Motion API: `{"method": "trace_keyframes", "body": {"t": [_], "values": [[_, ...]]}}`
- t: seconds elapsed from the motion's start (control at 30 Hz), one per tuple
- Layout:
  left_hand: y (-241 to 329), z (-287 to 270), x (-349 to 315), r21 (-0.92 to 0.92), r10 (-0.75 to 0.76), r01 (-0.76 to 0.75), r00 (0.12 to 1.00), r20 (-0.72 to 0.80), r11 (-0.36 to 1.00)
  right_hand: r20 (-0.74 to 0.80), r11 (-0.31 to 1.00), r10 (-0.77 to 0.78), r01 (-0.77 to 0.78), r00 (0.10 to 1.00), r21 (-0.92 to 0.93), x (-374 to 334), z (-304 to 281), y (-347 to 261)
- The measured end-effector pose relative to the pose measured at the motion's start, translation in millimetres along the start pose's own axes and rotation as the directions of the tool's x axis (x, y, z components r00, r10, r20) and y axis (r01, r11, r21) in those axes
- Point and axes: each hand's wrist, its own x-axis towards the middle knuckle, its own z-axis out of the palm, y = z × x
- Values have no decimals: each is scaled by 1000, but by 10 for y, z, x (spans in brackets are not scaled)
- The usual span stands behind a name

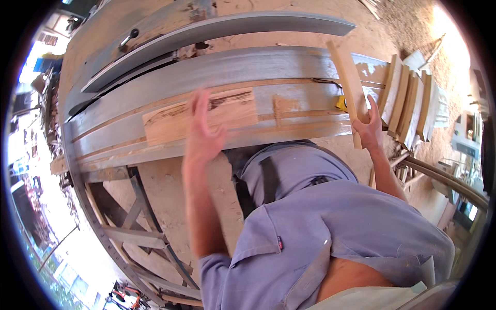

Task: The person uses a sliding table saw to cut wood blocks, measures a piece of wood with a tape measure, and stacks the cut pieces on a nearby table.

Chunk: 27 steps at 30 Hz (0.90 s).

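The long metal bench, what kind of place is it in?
Probably a woodworking shop. The right hand holds a strip of wood, more cut wood pieces sit together near the right end of the long metal bench, and what looks like sawdust lies past that end.

Counted two hands (205, 139) (370, 130), one board (235, 109), at least five strips (347, 77), one tape measure (341, 103), one grey bar (222, 32), one lever (127, 40).

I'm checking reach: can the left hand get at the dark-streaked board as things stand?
Probably yes: the left hand looks open and empty, overlaps the dark-streaked board in view, and nothing visible lies on that board.
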Motion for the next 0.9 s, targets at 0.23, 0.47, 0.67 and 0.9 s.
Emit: {"method": "trace_keyframes", "body": {"t": [0.23, 0.47, 0.67, 0.9], "values": [[-139, -533, 98, 560, -20, -173, 947, 321, 810, -159, 742, -327, 149, 932, -654, 183, 81, 522], [-92, -938, 934, 345, -315, 174, 857, 409, 922, 181, 735, -666, 678, 723, -7, 249, 1066, -1113], [-598, -870, 780, 463, 126, 45, 935, -331, 885, 253, 709, -703, 683, 664, 177, 460, 1803, -1896], [-622, -72, -370, 59, -297, 493, 611, -734, 868, 238, 766, -639, 632, 731, 117, 359, 2201, -1946]]}}
